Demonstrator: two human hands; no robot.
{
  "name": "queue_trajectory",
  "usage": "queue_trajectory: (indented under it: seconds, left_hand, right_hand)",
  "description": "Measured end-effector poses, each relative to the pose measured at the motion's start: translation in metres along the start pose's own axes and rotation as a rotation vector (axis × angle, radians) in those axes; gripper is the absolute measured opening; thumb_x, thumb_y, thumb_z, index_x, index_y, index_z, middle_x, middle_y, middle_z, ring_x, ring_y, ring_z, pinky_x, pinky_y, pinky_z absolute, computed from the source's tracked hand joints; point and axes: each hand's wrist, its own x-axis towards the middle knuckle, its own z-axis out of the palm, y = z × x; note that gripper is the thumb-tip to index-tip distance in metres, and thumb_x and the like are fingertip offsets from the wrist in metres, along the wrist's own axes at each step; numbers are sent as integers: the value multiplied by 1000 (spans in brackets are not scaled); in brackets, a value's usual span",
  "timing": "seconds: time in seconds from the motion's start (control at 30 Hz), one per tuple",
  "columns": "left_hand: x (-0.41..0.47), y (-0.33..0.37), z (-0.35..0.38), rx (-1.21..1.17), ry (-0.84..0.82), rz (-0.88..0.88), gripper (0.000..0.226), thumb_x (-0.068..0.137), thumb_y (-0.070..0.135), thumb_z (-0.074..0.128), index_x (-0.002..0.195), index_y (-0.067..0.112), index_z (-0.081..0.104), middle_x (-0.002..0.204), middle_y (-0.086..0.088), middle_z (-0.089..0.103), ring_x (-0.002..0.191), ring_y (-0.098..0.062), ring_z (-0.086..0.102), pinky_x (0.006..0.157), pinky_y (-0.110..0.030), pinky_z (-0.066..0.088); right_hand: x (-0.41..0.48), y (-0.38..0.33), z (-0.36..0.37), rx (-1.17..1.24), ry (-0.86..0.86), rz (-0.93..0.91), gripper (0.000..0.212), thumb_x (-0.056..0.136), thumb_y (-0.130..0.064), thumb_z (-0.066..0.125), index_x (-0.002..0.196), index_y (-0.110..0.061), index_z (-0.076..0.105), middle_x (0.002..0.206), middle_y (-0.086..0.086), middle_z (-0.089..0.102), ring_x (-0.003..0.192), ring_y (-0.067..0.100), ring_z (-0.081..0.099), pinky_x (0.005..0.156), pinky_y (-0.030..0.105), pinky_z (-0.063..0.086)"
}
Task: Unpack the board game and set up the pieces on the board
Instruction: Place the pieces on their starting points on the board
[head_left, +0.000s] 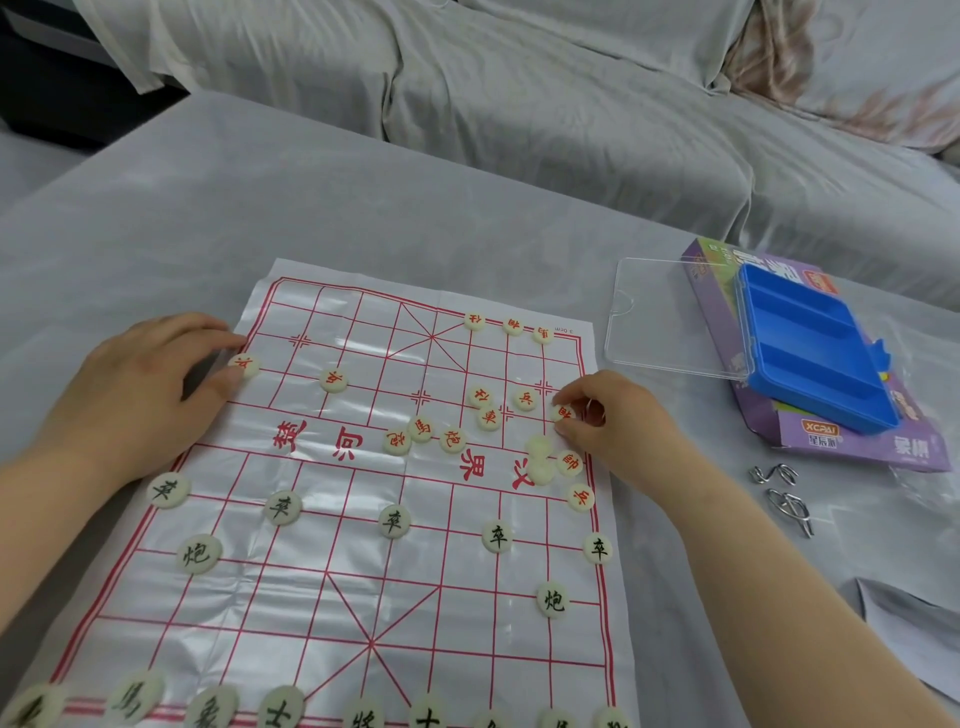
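Fingertips (571, 395) of the right hand (613, 431) pinch a small round cream disc with a red character (562, 414) by its rim, at the right edge of the thin white plastic board sheet with red grid lines (363, 597). The left hand (135, 395) lies fairly straight-fingered on the sheet's left edge, its thumb touching another red disc (244, 365). The discs look light, hard and smooth, best lifted rim-to-rim. The creased sheet is likely flimsy and apt to slide. A loose cluster of red discs (452, 439) crowds mid-board, while the far rows leftward lie open. The blue plastic tray (815, 358) sits well apart.
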Motion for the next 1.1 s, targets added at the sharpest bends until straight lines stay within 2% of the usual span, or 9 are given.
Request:
queue_trajectory:
  seconds: [0.17,0.3,0.37,0.47,0.53,0.63,0.73,1.0,1.1]
  left_hand:
    - [-1,4,-3,-17,22,-6,76,74,60,21,113,8,61,120,-13,57,109,-37,49,90,-53,38]
    - [0,5,-5,-1,18,-1,76,74,59,20,113,8,61,120,-11,57,109,-35,49,89,-49,38]
    - [-1,5,-6,-2,15,8,76,74,59,21,112,7,61,119,-12,57,108,-35,50,89,-48,38]
    - [-1,6,-6,-8,21,9,70,77,55,27,113,6,61,121,-13,57,109,-36,50,91,-47,37]
    - [-2,6,-5,-2,27,9,67,78,53,28,114,6,61,121,-12,57,109,-35,50,92,-46,37]
    - [-3,5,-7,-8,23,5,70,76,55,25,113,8,62,120,-10,58,107,-34,51,92,-45,37]
    - [-3,5,-8,-21,20,20,70,77,54,24,111,7,63,117,-11,59,105,-35,52,91,-45,37]
    - [-3,2,-7,-16,42,31,62,79,50,29,106,7,65,111,-12,62,102,-35,55,89,-47,40]
    - [-3,2,-6,-20,33,24,63,79,51,28,107,8,65,112,-11,61,103,-35,55,90,-48,40]
  right_hand:
    - [4,1,0,-12,11,-12,29,90,-23,53,119,-20,55,119,-3,52,93,4,41,80,16,35]
    - [15,-10,-10,21,90,-34,28,89,-19,55,117,-18,58,104,-4,51,87,6,43,76,17,33]
    - [25,-24,-13,7,122,-91,27,89,-19,56,116,-18,58,100,-5,50,86,6,42,74,17,34]
    - [46,-55,-11,-3,137,-201,27,89,-18,55,116,-16,59,97,-8,46,85,6,42,66,9,33]
    - [62,-79,-6,-6,114,-250,26,89,-16,55,114,-15,60,101,-5,52,89,10,47,73,11,36]
    - [84,-106,5,-38,64,-295,27,88,-13,55,113,-13,61,115,3,58,106,18,52,87,23,40]
    - [97,-121,12,-35,28,-291,26,87,-11,53,112,-11,62,118,4,59,110,20,52,91,26,40]
    - [110,-126,17,39,-10,-257,26,89,-10,53,112,-10,62,120,6,59,110,20,53,88,21,39]
    - [106,-122,15,62,-31,-264,30,88,-11,54,117,-11,58,118,6,59,100,18,53,84,19,38]
